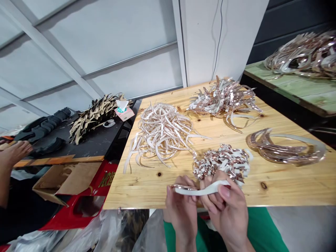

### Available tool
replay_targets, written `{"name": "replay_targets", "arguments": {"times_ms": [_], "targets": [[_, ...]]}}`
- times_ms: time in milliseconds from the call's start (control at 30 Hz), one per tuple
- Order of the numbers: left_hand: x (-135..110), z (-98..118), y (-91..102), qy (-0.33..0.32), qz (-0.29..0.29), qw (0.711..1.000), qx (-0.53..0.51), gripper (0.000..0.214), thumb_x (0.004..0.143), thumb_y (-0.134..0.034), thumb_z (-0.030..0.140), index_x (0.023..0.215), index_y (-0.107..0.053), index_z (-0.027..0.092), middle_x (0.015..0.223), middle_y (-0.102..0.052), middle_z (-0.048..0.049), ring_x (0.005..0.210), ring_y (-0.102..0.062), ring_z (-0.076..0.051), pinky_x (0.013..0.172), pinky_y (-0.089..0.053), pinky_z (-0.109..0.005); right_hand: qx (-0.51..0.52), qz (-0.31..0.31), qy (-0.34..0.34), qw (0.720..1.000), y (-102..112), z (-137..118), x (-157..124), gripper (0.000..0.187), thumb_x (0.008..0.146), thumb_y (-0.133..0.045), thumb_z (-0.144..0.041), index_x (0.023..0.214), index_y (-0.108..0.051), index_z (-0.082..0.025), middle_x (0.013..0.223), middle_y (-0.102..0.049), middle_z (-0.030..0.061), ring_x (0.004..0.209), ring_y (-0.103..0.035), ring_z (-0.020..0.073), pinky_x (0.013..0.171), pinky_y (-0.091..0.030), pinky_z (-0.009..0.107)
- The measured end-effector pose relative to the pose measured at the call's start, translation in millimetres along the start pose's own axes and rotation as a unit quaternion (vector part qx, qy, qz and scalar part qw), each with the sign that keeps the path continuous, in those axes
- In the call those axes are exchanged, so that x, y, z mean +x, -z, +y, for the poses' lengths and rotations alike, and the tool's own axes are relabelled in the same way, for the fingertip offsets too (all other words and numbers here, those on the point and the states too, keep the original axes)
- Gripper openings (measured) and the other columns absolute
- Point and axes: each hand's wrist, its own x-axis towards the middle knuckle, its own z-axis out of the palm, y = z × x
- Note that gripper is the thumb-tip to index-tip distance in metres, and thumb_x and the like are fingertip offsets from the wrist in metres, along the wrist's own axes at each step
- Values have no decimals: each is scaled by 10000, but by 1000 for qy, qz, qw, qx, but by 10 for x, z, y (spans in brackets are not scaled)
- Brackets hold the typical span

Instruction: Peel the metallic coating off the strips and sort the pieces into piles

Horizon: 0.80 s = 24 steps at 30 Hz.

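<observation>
A narrow strip point(204, 190), whitish on one face and shiny rose-gold on the other, stretches between my two hands above the table's front edge. My left hand point(182, 206) is closed around its left end, where the shiny side shows. The right end is pinched between thumb and fingers of my right hand point(225, 206). Just beyond my hands lies a heap of short, shiny rose-gold and white pieces point(223, 161). Farther left spreads a loose tangle of long thin strips point(165, 129).
Another pile of shiny strips point(225, 96) lies at the table's back, and a looped bundle point(286, 147) at its right. A dark table point(97, 143) on the left holds tan pieces point(91, 115) and a tissue box point(124, 112). Another person's hand point(18, 152) shows at far left.
</observation>
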Motion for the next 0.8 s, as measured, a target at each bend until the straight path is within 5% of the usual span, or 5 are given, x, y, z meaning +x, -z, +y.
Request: {"name": "replay_targets", "arguments": {"times_ms": [100, 233, 533, 800], "targets": [[-95, -102, 26, -21, 29, 991, 131, 592, 801, -785, 750, 688, -613, 194, 691, -561, -7, 648, -528, -163, 667, -524, -289, -59, -62, -18, 996, 116, -12, -4, 346, 964, -730, -382, 699, -594, -207, 552, -365, -78, 460, -272, 90, 449, -244, 217], [-193, -150, 100, -32, 87, 950, 298, 455, 906, -752, 655, 979, -721, 207, 927, -716, -73, 932, -677, -245, 844, -568, -341, -49, -38, -57, 996, 138, -37, -9, 362, 957, -733, -411, 701, -578, -208, 580, -341, -79, 481, -207, 86, 448, -212, 215], [-99, -41, 117, -26, -67, 955, 288, 515, 1042, -585, 602, 715, -491, 216, 681, -446, 25, 639, -425, -135, 624, -439, -251, 60, 3, -39, 997, -75, -168, 67, 381, 980, -664, -343, 684, -452, -233, 534, -290, -109, 422, -160, 80, 409, -236, 184], [-82, 89, 59, -78, -125, 887, 437, 461, 1125, -464, 451, 766, -597, 194, 734, -569, -18, 723, -530, -165, 714, -429, -272, 113, 33, -21, 993, -133, -259, 106, 386, 934, -704, -291, 668, -430, -233, 539, -225, -124, 411, -64, 76, 361, -106, 207]]}}
